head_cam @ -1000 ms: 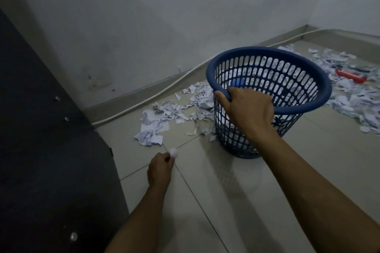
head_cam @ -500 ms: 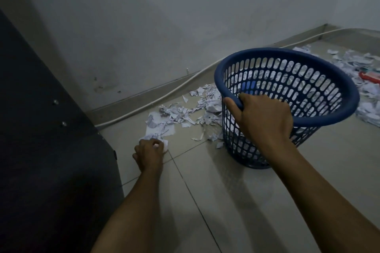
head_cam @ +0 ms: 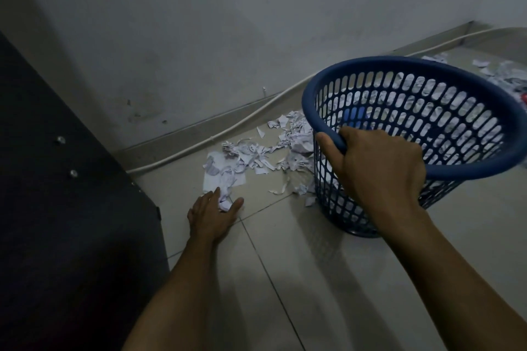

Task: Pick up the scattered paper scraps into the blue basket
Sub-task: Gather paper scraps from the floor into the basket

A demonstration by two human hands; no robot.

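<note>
Gripping the round blue plastic basket (head_cam: 427, 111) rim, right hand (head_cam: 379, 177) steadies it; open left hand (head_cam: 212, 215) touches light, flimsy white paper scraps (head_cam: 251, 157), best gathered in bunches.

One head cam, wide-angle, looks fwd/down at floor (head_cam: 313, 279), close.

The basket (head_cam: 413, 128) stands on the floor (head_cam: 299, 279) to the right, paper scraps (head_cam: 256, 154) just left of it beside the wall (head_cam: 228, 23). A cabinet (head_cam: 57, 222) flanks the far left.
</note>
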